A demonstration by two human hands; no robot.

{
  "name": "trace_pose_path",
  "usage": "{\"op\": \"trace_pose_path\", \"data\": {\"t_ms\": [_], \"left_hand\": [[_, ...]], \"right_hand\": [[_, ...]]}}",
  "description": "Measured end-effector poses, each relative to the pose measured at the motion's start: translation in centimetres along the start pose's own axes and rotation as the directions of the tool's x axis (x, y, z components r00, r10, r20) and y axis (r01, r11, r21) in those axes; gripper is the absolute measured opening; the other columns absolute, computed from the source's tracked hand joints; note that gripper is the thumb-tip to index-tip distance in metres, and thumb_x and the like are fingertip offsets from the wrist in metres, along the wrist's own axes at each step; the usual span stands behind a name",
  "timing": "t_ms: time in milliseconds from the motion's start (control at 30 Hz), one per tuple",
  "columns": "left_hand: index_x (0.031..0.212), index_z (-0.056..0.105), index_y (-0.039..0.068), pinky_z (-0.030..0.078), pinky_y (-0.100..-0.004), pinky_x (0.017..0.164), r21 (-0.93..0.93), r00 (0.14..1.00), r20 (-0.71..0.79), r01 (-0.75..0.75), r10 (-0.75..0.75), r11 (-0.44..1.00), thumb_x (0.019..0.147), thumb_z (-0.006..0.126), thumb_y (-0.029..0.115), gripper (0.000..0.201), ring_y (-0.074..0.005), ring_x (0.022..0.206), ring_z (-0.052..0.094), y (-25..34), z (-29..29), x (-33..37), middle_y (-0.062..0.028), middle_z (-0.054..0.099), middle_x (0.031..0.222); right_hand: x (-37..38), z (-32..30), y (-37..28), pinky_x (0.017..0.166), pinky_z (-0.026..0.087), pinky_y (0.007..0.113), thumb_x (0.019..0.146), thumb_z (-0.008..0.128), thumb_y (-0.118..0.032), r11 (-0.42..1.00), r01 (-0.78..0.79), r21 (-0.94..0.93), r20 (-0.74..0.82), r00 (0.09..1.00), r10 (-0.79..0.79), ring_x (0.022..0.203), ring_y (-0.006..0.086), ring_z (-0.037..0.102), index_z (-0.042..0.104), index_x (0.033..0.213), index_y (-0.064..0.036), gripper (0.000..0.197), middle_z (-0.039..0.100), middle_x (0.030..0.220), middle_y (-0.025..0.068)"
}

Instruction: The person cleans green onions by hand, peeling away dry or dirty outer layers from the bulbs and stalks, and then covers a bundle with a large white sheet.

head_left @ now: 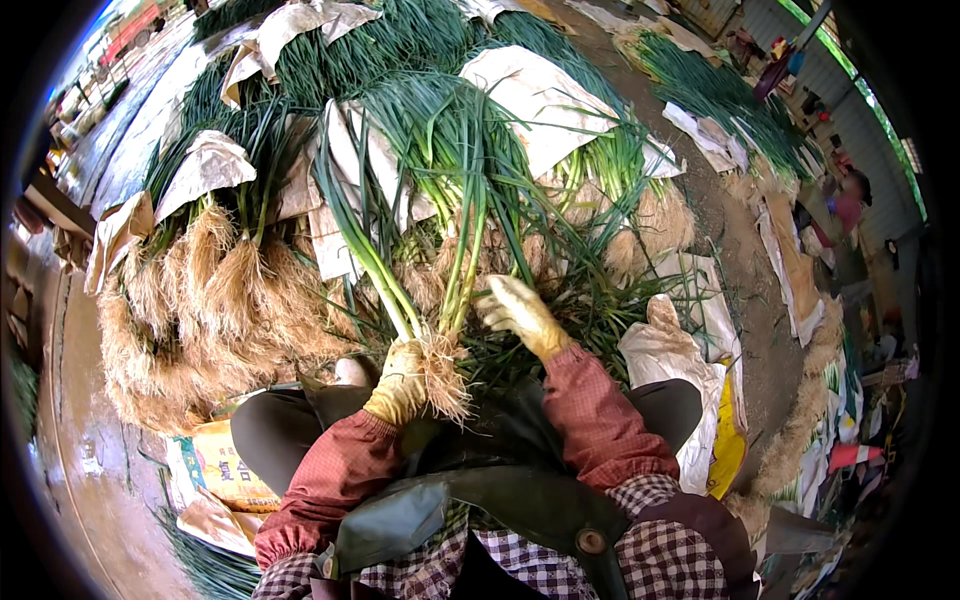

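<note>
My left hand [398, 385], in a pale yellow glove, is closed around the lower stalks of a few green onions [463, 275]. Their shaggy tan roots [441, 372] hang beside its fingers, and the long green leaves fan away from me. Just right of these stalks is my right hand [524, 314], gloved alike, with its fingers apart and reaching toward them. No stalk shows in its grasp. Beneath it lies a heap of loose green leaves [580, 310].
Rooted green onion bundles [205, 270] are piled at left, and more leafy heaps [400, 50] lie ahead under pale sacks [535, 105]. A white and yellow sack [690, 385] sits by my right knee. At far right is a person [851, 200] beside further onion piles.
</note>
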State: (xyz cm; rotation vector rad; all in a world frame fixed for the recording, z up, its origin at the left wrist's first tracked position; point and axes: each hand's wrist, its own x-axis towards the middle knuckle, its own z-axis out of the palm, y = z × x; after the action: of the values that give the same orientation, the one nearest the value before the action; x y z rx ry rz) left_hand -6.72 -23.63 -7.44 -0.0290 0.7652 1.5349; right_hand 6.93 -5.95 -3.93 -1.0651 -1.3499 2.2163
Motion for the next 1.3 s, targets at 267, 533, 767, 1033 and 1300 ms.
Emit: {"op": "trace_pose_path", "data": {"t_ms": [267, 533, 767, 1033, 1300], "left_hand": [[0.101, 0.051, 0.0, 0.049, -0.0318, 0.071, -0.12, 0.996, -0.061, -0.07, 0.063, 0.99, 0.088, 0.042, 0.015, 0.021, -0.0227, 0.079, 0.056, -1.1, -2.0, 1.0, -0.0128, 0.056, 0.086], [0.092, 0.051, -0.001, 0.047, -0.0283, 0.048, 0.292, 0.92, -0.324, -0.124, 0.22, 0.948, 0.07, 0.06, -0.007, 0.025, -0.0176, 0.058, 0.056, 0.5, 1.8, 1.2, -0.0097, 0.058, 0.075], [0.099, 0.049, -0.002, 0.047, -0.0231, 0.059, 0.719, 0.932, -0.181, -0.093, 0.315, 0.689, 0.065, 0.057, -0.01, 0.035, -0.0132, 0.066, 0.056, 0.3, 2.6, 1.0, -0.0059, 0.059, 0.079], [0.095, 0.048, -0.001, 0.051, -0.0279, 0.06, 0.262, 0.936, -0.278, -0.142, 0.216, 0.954, 0.077, 0.054, -0.006, 0.02, -0.0197, 0.069, 0.059, 0.2, 1.3, 0.2, -0.0121, 0.058, 0.082], [0.086, 0.05, 0.001, 0.048, -0.0284, 0.052, 0.085, 0.98, -0.153, -0.117, 0.129, 0.989, 0.079, 0.054, -0.002, 0.009, -0.0192, 0.06, 0.057, 0.8, 5.0, -1.8, -0.0097, 0.057, 0.073]], "right_hand": [[2.6, 4.4, 5.2, 0.043, 0.038, 0.018, 0.085, 0.054, -0.016, 0.894, -0.21, 0.397, -0.042, 0.968, 0.246, 0.049, 0.0082, 0.047, 0.059, 0.087, -0.0075, 0.01, 0.053, 0.064, 0.0012], [-0.6, -1.0, 9.9, 0.073, 0.047, 0.037, 0.08, 0.053, -0.017, 0.236, 0.029, -0.971, 0.047, 0.997, 0.069, 0.079, 0.0263, 0.058, 0.056, 0.095, -0.0047, 0.02, 0.06, 0.086, 0.0129], [-0.9, 4.9, 2.0, 0.058, 0.049, 0.031, 0.083, 0.054, -0.027, 0.364, 0.419, -0.832, 0.341, 0.904, -0.259, 0.062, 0.0234, 0.057, 0.052, 0.089, -0.0046, 0.024, 0.058, 0.078, 0.0099], [-5.2, 1.5, -1.3, 0.043, 0.04, 0.017, 0.089, 0.049, -0.015, 0.926, 0.354, -0.13, -0.152, 0.916, -0.371, 0.052, 0.0044, 0.047, 0.056, 0.089, -0.0033, 0.014, 0.054, 0.067, 0.0012], [5.0, 3.1, 3.4, 0.039, 0.035, 0.02, 0.087, 0.051, -0.03, 0.86, -0.218, 0.462, 0.432, 0.902, -0.003, 0.041, 0.0063, 0.036, 0.054, 0.108, 0.0007, 0.037, 0.047, 0.057, -0.0013]]}}
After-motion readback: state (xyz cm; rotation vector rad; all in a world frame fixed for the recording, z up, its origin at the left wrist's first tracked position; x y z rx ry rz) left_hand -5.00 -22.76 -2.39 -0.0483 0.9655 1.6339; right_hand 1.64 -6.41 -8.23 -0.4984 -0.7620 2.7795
